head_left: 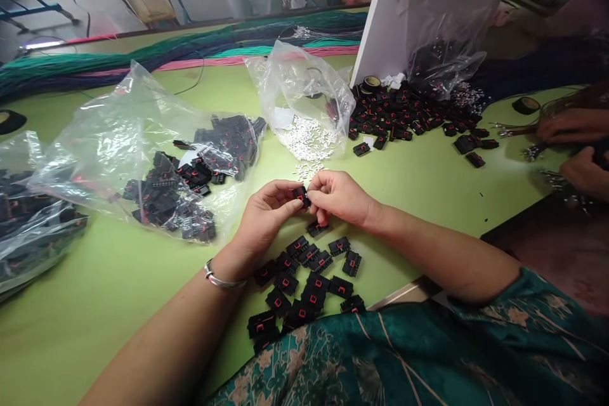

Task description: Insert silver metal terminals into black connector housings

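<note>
Between the thumb and fingers of my left hand [269, 212] is a small black connector housing [301, 195] with a red clip. My right hand [335, 196] is closed in a pinch at the housing's right edge; whatever its fingertips hold is too small to make out. Just beyond my hands, small white plugs [309, 139] spill from the mouth of a clear plastic bag [304, 70]. Several more black housings with red clips [314, 292] lie loose between my forearms, close to my body.
On the left, a clear bag [109, 133] holds black housings, with another bag [33, 222] beyond it. A heap of housings [404, 114] lies by a white upright panel [380, 25]. Wire bundles [190, 51] run along the back. A co-worker's hands [580, 139] hold wires at right.
</note>
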Demonstrator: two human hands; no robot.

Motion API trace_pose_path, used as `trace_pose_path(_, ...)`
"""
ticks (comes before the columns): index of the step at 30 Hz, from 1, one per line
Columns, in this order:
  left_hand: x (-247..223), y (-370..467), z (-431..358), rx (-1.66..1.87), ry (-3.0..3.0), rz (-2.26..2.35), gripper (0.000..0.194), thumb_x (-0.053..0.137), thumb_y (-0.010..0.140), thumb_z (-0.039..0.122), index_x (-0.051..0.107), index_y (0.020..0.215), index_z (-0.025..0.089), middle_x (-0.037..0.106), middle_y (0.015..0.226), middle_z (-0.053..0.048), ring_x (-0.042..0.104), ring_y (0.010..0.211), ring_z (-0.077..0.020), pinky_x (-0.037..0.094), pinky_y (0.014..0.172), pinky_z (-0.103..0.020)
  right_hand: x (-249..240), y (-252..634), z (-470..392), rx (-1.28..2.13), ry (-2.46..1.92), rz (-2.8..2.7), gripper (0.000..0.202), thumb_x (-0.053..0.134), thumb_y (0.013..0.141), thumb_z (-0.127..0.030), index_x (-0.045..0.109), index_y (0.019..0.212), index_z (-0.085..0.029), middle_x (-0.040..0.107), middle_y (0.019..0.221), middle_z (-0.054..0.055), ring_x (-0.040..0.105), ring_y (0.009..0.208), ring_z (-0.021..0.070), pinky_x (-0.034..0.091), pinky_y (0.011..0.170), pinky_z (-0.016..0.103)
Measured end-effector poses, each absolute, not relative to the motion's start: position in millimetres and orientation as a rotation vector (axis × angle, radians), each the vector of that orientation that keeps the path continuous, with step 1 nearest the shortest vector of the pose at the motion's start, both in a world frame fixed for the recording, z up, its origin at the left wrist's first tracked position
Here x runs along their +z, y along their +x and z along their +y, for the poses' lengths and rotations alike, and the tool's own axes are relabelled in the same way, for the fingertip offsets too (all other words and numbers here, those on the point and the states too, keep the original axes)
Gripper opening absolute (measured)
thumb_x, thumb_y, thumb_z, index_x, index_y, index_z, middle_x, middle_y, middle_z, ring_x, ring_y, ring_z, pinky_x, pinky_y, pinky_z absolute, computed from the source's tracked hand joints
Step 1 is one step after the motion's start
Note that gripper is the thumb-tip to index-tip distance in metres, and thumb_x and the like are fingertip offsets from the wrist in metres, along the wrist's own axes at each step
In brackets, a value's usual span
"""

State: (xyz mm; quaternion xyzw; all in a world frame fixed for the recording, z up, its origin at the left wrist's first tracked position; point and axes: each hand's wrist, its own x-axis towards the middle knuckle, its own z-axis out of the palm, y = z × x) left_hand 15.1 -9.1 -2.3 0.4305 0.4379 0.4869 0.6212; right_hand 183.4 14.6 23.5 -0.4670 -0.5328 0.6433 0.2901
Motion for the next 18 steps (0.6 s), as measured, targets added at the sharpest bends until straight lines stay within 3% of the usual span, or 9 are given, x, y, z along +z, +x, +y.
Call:
trace_pose_path(8, -1.5, 16.2, -9.7, 1.127, 1.018, 1.045, 0.028, 0.085, 0.066, 0.023, 0.073, 0.09, 0.016, 0.075, 0.087, -0.005, 0.068, 0.079, -0.0152, 0.054, 0.08, -0.028, 22.2, 183.5, 17.7, 1.533, -1.318, -1.677, 0.014, 0.058, 0.073, -0.01, 0.047, 0.071, -0.02, 0.057, 0.05, -0.007, 0.053, 0.032, 0.0088, 0.036, 0.029, 0.016)
trace_pose_path(13, -3.3, 16.6, -8.3, 1.098, 0.835, 0.839, 0.033, 0.084, 0.068, 0.023, 0.07, 0.098, 0.02, 0.073, 0.084, -0.002, 0.069, 0.075, -0.0154, 0.056, 0.075, -0.031, 31.9, 186.6, 17.6, 1.767, -1.172, -1.433, 0.009, 0.055, 0.079, -0.016, 0.05, 0.073, -0.018, 0.062, 0.053, -0.005, 0.055, 0.035, 0.0077, 0.044, 0.034, 0.016)
trace_pose_path(18, -5.6, 14.8, -6.9, 1.109, 0.87, 0.843, 0.031, 0.083, 0.069, 0.022, 0.069, 0.097, 0.02, 0.073, 0.085, -0.002, 0.069, 0.077, -0.0149, 0.056, 0.077, -0.03, 29.1, 185.9, 15.8, 1.752, -1.167, -1.406, 0.008, 0.058, 0.077, -0.017, 0.05, 0.073, -0.018, 0.064, 0.055, -0.005, 0.057, 0.037, 0.0085, 0.047, 0.036, 0.017)
